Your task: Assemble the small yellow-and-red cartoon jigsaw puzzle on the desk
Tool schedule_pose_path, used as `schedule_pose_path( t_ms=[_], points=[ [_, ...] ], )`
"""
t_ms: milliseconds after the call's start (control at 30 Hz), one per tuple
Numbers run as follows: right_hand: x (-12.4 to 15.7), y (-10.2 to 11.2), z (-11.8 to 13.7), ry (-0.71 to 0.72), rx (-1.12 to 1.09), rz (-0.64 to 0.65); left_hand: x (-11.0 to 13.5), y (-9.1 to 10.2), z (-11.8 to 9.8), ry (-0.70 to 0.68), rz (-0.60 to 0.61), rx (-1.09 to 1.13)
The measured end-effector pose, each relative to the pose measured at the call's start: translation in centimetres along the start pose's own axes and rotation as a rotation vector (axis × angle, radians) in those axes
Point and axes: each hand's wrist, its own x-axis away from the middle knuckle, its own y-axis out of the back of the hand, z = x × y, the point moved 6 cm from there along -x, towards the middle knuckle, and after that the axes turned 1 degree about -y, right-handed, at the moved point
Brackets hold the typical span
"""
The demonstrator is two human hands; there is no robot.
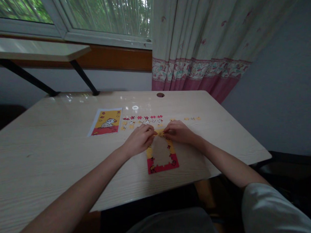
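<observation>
A jigsaw puzzle border [163,169], red at the bottom and yellow higher up, lies on the desk with its middle unfilled. My left hand [142,138] is closed at its upper left corner, fingertips pinching the yellow jigsaw pieces of the top edge. From the other side my right hand [180,132] pinches that same top edge, thumb and fingers together. A small yellow patch of puzzle shows between the two sets of fingertips. The fingers partly hide the top row. Beyond the hands, loose red jigsaw pieces [139,118] lie in a row, with yellow and white ones in rows nearer me.
A printed picture [106,122] of a white bird on yellow and red lies left of the loose pieces. A raised shelf [36,49] on dark legs stands at the back left of the desk [69,151]. A curtain [193,42] hangs behind.
</observation>
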Motion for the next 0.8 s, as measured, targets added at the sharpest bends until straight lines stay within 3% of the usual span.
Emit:
schedule_pose_path(
  t_ms=[567, 800],
  points=[
    [0.1, -0.2, -0.1, -0.001, 0.033, 0.025, 0.4, -1.5, -0.3, -0.052, 0.068, -0.118],
    [-0.1, -0.1, 0.9, 0.033, 0.092, 0.093, 0.1, -1.2, -0.5, -0.031, 0.071, -0.087]
  ],
)
